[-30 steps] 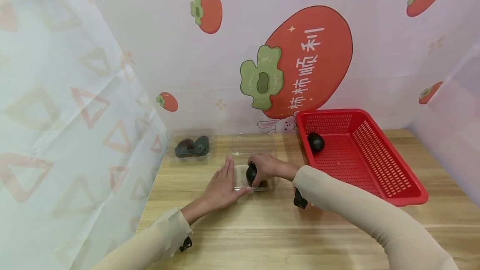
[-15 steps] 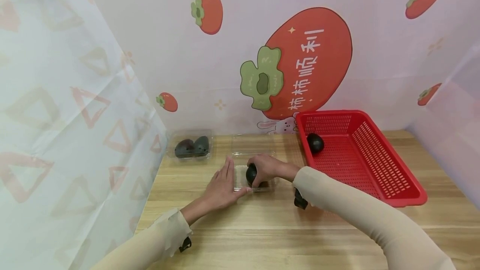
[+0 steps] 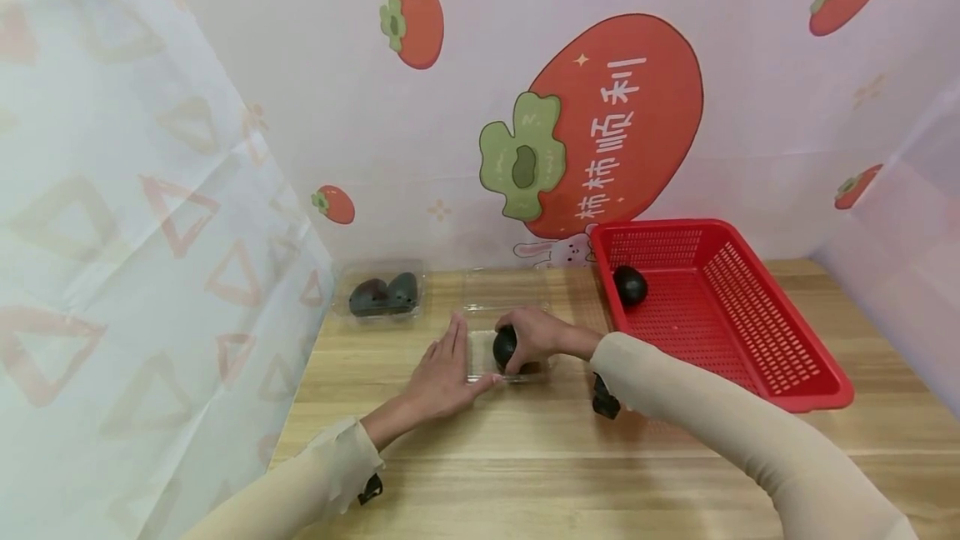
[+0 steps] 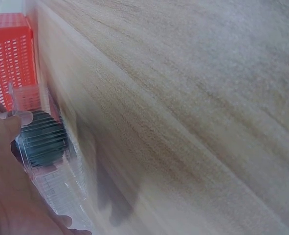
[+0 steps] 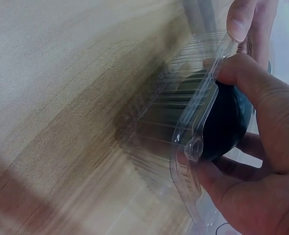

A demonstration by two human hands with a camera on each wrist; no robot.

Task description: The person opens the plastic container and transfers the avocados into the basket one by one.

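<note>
In the head view, a clear plastic clamshell box (image 3: 480, 355) lies with its lid laid back on the wooden table. My right hand (image 3: 538, 335) grips a dark avocado (image 3: 504, 348) in the right part of that box, thumb and fingers around it. The right wrist view has the dark avocado (image 5: 227, 120) partly below the ribbed wall, with fingertips reaching inside the rim. My left hand (image 3: 442, 375) lies along the box's left side, fingers straight. Its thumb touches the front rim, as the left wrist view also shows. The right hand hides part of the avocado.
A red plastic basket (image 3: 813, 348) stands on the right, with one dark avocado (image 3: 631, 285) at its left side. At the back left is another clear box (image 3: 342, 283) with two avocados (image 3: 384, 294) inside. Printed cloth walls border the table (image 3: 480, 473).
</note>
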